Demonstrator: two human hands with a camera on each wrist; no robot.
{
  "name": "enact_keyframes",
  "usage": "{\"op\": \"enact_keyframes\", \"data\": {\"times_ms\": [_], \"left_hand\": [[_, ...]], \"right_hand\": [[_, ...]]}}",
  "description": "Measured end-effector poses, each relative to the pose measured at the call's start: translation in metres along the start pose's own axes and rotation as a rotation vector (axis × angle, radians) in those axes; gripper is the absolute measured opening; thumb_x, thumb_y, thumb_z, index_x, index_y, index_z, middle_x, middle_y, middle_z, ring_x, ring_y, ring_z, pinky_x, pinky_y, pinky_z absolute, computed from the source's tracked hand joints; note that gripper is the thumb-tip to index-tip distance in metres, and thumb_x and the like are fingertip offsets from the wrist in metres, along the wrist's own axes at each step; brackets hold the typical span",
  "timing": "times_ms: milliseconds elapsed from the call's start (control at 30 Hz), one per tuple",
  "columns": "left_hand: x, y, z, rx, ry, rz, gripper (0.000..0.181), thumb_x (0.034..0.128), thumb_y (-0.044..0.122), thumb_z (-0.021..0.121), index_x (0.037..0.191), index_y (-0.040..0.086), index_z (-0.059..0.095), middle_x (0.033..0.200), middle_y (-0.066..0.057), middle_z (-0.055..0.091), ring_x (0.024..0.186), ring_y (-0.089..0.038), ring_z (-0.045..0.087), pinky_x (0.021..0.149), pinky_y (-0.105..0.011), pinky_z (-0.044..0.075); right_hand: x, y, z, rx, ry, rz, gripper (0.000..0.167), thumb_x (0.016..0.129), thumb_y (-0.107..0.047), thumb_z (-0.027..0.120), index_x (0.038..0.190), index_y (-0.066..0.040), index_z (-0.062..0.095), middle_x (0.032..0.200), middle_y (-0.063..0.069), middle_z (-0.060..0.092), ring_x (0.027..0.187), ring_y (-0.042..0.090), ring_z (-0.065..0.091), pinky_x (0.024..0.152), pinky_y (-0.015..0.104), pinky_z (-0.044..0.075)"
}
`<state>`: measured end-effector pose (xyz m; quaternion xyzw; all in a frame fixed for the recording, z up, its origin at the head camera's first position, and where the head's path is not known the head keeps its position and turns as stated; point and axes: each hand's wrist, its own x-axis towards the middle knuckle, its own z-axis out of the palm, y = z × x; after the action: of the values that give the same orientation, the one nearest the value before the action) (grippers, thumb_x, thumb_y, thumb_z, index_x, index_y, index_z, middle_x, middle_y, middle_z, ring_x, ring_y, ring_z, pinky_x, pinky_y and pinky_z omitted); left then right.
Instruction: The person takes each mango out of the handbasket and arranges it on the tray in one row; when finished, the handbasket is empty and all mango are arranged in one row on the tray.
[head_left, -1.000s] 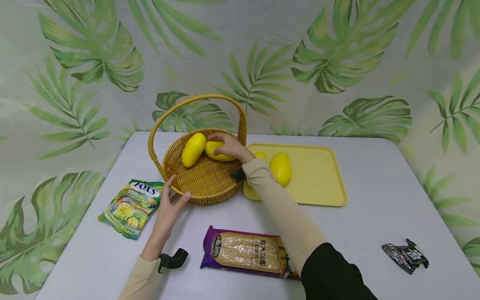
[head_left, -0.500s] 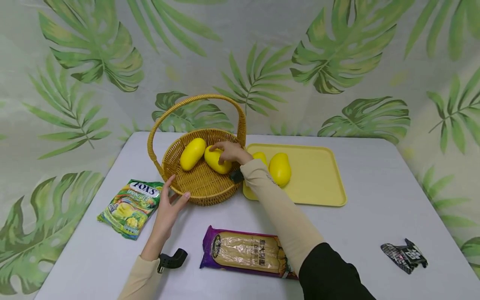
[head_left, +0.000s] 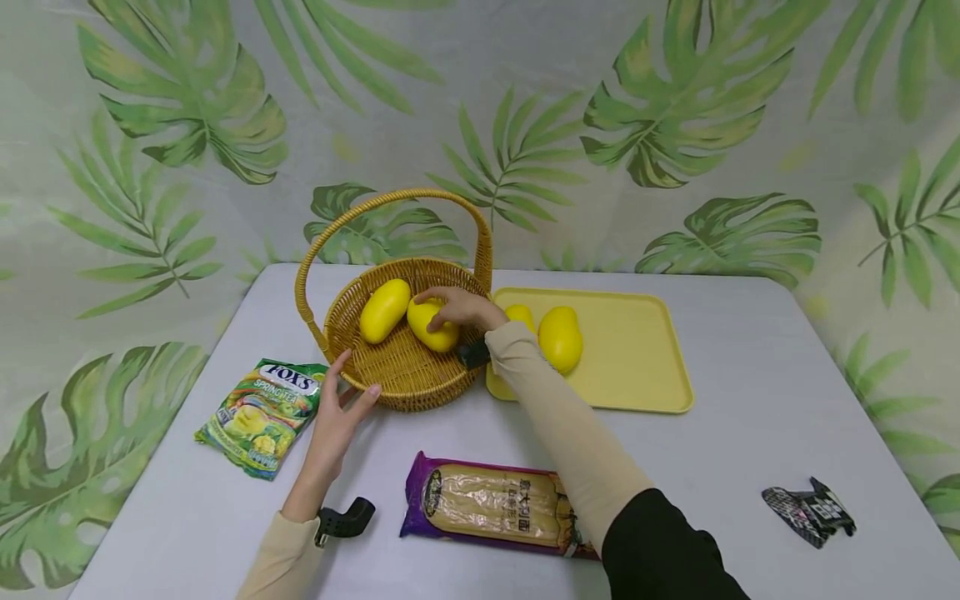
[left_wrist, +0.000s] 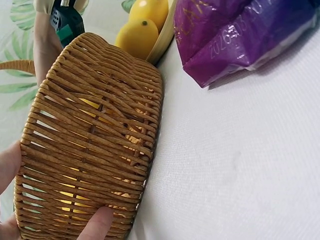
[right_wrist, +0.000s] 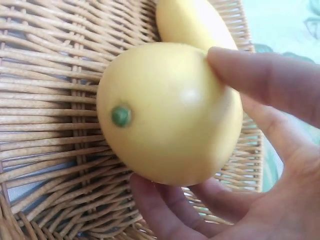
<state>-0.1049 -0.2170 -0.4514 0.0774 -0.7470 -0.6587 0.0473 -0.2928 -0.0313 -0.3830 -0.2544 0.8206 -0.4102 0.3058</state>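
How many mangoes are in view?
4: in the basket, the left mango and the held mango in the right hand; on the tray, the half-hidden mango and rightmost mango. The right sleeve may hide more.

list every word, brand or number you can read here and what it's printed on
"FOX'S": green bag.
"SPRING TEA": same bag; smaller print too blurred.
"意大利面": purple packet.
"2026": same packet, left wrist view; nearby characters unclear.
Black patterned item: print too small to read.
Yellow fruits and basket: no text visible.
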Motion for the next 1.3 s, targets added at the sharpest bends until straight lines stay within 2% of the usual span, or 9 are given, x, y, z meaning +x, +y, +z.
{"op": "enact_keyframes", "data": {"times_ms": [200, 300, 500, 667, 833, 1033, 1167, 1300], "left_hand": [[0.001, -0.001, -0.001, -0.001, -0.008, 0.006, 0.073, 0.0969, 0.02, 0.058, 0.154, 0.02, 0.013, 0.157, -0.011, 0.001, 0.135, -0.045, 0.021, 0.102, -0.055, 0.034], [0.001, -0.001, -0.001, 0.0, -0.007, 0.006, 0.073, 0.0967, 0.02, 0.059, 0.154, 0.019, 0.013, 0.157, -0.011, 0.002, 0.134, -0.045, 0.022, 0.102, -0.054, 0.034], [0.002, -0.002, 0.0, 0.001, -0.003, 0.003, 0.072, 0.0966, 0.021, 0.059, 0.154, 0.02, 0.015, 0.157, -0.012, 0.003, 0.134, -0.044, 0.023, 0.102, -0.053, 0.034], [0.002, -0.002, 0.0, 0.008, -0.001, -0.002, 0.073, 0.0964, 0.021, 0.059, 0.154, 0.02, 0.015, 0.157, -0.012, 0.003, 0.134, -0.044, 0.022, 0.102, -0.054, 0.035], [0.001, -0.002, -0.002, 0.014, 0.002, -0.008, 0.073, 0.0961, 0.022, 0.06, 0.154, 0.02, 0.015, 0.157, -0.012, 0.003, 0.134, -0.045, 0.022, 0.101, -0.055, 0.035], [0.001, -0.003, -0.002, 0.016, 0.001, -0.01, 0.073, 0.0962, 0.022, 0.06, 0.154, 0.019, 0.015, 0.157, -0.013, 0.002, 0.135, -0.045, 0.021, 0.101, -0.056, 0.034], [0.001, -0.003, -0.001, 0.019, 0.003, -0.01, 0.074, 0.096, 0.023, 0.06, 0.154, 0.019, 0.014, 0.157, -0.013, 0.003, 0.135, -0.045, 0.021, 0.101, -0.056, 0.035], [0.001, -0.003, -0.001, 0.02, 0.004, -0.011, 0.074, 0.0959, 0.023, 0.06, 0.154, 0.02, 0.015, 0.157, -0.012, 0.003, 0.135, -0.045, 0.021, 0.101, -0.056, 0.035]], "right_hand": [[-0.006, 0.002, -0.008, 0.043, 0.026, -0.053, 0.055, 0.087, -0.009, 0.063, 0.14, -0.011, 0.048, 0.152, 0.009, 0.03, 0.135, 0.024, 0.03, 0.107, 0.038, 0.03], [-0.009, 0.002, -0.012, 0.113, 0.019, -0.075, 0.056, 0.088, -0.01, 0.063, 0.141, -0.013, 0.046, 0.153, 0.007, 0.028, 0.133, 0.023, 0.031, 0.106, 0.038, 0.032], [-0.02, 0.005, -0.016, 0.235, -0.033, -0.114, 0.055, 0.09, -0.013, 0.061, 0.142, -0.017, 0.044, 0.15, 0.003, 0.028, 0.11, 0.024, 0.045, 0.09, 0.043, 0.043], [-0.033, 0.007, -0.019, 0.222, -0.053, -0.19, 0.056, 0.089, -0.015, 0.062, 0.143, -0.02, 0.044, 0.147, 0.001, 0.03, 0.106, 0.024, 0.046, 0.084, 0.04, 0.044], [-0.046, 0.012, -0.024, 0.214, -0.053, -0.253, 0.056, 0.089, -0.017, 0.063, 0.142, -0.021, 0.045, 0.149, 0.0, 0.029, 0.118, 0.025, 0.04, 0.092, 0.039, 0.041], [-0.067, 0.021, -0.03, 0.202, -0.041, -0.274, 0.058, 0.087, -0.022, 0.064, 0.142, -0.022, 0.045, 0.152, -0.002, 0.027, 0.132, 0.025, 0.029, 0.102, 0.045, 0.034], [-0.084, 0.028, -0.037, 0.159, -0.018, -0.283, 0.058, 0.087, -0.024, 0.063, 0.142, -0.022, 0.045, 0.15, 0.0, 0.032, 0.13, 0.029, 0.03, 0.103, 0.049, 0.031], [-0.101, 0.039, -0.046, 0.139, 0.003, -0.258, 0.057, 0.088, -0.026, 0.063, 0.142, -0.022, 0.045, 0.149, 0.001, 0.031, 0.13, 0.032, 0.029, 0.102, 0.053, 0.03]]}}
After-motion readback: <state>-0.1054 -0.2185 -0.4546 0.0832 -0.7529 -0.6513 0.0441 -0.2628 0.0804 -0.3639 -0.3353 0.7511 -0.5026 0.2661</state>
